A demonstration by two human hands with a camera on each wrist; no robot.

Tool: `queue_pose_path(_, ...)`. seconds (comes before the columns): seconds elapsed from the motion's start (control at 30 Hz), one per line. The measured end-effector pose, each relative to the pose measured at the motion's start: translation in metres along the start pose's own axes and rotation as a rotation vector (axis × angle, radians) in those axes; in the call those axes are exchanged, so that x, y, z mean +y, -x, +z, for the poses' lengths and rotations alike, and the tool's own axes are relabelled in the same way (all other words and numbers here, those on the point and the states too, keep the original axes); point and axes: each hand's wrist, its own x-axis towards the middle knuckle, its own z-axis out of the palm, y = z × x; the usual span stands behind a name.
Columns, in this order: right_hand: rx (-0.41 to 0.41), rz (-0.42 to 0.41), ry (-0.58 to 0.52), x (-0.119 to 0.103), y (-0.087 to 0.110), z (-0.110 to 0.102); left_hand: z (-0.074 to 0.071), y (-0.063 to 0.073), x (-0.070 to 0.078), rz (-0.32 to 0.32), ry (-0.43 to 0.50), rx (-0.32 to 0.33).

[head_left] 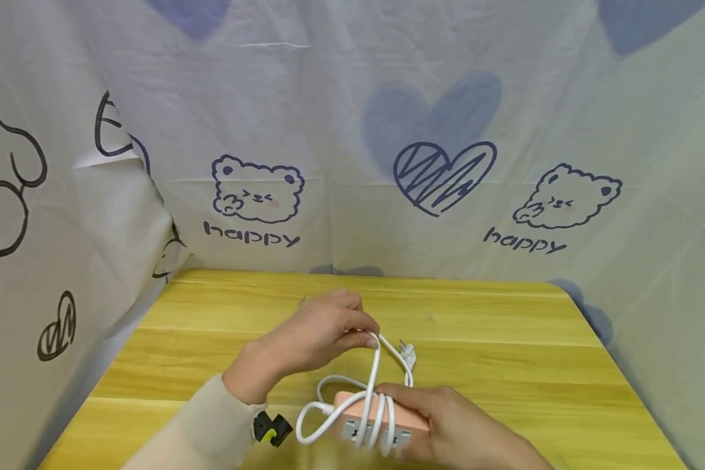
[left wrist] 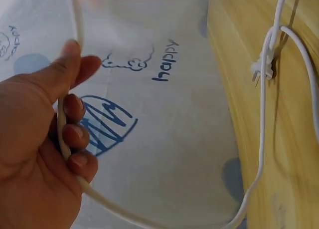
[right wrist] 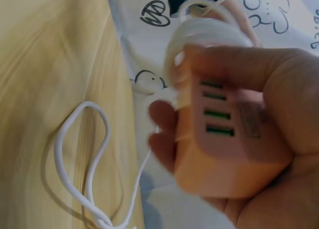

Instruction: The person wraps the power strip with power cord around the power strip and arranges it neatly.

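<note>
My right hand (head_left: 455,421) grips a pink power strip (head_left: 412,423) by its right end, thumb on top. Green-lined USB slots show on the strip's end in the right wrist view, between thumb and palm. Several turns of white cord (head_left: 380,424) wrap around the strip's left part, over its grey sockets. Up and to the left, my left hand (head_left: 323,329) holds a stretch of the same cord, its fingers curled round it in the left wrist view. The cord's white plug (head_left: 408,356) lies on the table beyond the strip, metal prongs showing.
A yellow wood-grain table (head_left: 505,339) spreads beneath both hands. Behind it and on the left hangs a pale cloth (head_left: 341,215) printed with hearts, bears and the word happy. A black band piece (head_left: 273,429) sits at my left sleeve. A loose cord loop (right wrist: 60,149) rests on the tabletop.
</note>
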Motion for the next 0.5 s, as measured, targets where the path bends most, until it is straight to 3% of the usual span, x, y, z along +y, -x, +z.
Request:
queue_pose_path(0.17,0.01,0.048,-0.115,-0.003,0.005,0.002,0.019,0.003,-0.008,-0.139,0.292,-0.091)
queue_pose_path(0.33,0.153,0.006,-0.105,-0.002,0.007,0.008,0.043,0.008,-0.014,-0.268,0.602,-0.158)
queue_pose_path(0.43,0.271,-0.028,-0.097,-0.002,0.004,0.014,0.052,0.013,-0.015,-0.262,0.782,-0.146)
queue_pose_path(0.5,0.332,-0.024,-0.133,-0.002,0.001,0.018,0.057,0.016,-0.016,-0.213,0.819,-0.133)
